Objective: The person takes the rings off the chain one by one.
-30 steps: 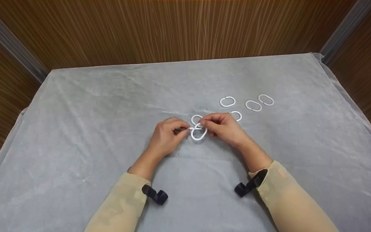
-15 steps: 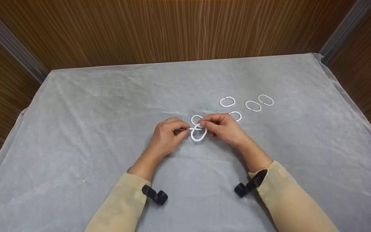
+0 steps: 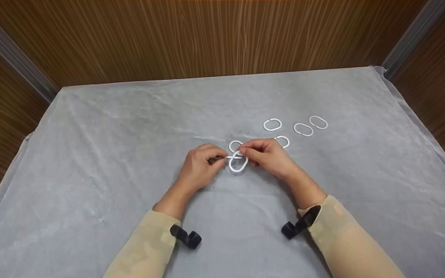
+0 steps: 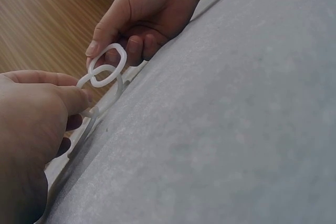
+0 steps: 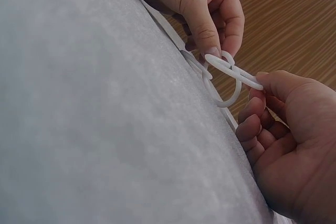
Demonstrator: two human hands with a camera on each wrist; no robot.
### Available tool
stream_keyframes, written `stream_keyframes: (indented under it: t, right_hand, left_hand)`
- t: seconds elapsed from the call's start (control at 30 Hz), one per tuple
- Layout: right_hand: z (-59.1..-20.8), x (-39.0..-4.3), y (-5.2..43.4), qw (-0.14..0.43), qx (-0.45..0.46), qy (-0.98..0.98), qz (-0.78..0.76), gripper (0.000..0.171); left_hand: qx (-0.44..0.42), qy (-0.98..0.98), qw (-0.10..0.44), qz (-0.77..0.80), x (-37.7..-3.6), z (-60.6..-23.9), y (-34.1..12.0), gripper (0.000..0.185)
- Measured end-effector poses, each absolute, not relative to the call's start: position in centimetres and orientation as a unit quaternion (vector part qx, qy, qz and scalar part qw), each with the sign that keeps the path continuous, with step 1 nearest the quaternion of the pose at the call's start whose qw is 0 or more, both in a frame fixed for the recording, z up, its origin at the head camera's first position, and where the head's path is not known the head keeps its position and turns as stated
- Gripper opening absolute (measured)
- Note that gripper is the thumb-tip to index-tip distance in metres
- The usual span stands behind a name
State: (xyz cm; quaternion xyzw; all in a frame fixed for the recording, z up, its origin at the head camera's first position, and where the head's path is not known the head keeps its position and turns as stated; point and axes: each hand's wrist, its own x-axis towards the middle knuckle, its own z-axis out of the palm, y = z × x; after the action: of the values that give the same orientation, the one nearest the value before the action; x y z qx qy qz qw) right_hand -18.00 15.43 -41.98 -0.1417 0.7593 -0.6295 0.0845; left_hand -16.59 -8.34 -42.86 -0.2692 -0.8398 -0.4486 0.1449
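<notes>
White linked rings (image 3: 238, 160): L hand (image 3: 200, 168) + R hand (image 3: 269, 156) fingers pinch them, over grey cloth (image 3: 110, 146).

In the head view, the right hand (image 3: 267, 156) covers the left part of one loose ring (image 3: 283, 141) behind it, so only its right half shows. Where the linked rings (image 3: 238, 159) cross, the fingertips (image 3: 242, 151) hide the joint, and the gaps in the rings cannot be seen. In the left wrist view, the left hand (image 4: 31, 129) is cut by the left and bottom edges. In the right wrist view, the lower right corner cuts the right hand, and the table cloth (image 5: 79, 103) is blurred.
</notes>
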Motion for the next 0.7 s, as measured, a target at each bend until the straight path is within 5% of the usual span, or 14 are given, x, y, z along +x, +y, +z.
stream_keyframes:
  t: [0.7]
  right_hand:
    - [-42.05,-18.07,15.43,0.078,-0.142,0.760,-0.629,0.018]
  left_hand:
    - [-0.282,-0.832,0.166,-0.449,-16.63,-42.96,-8.42,0.008]
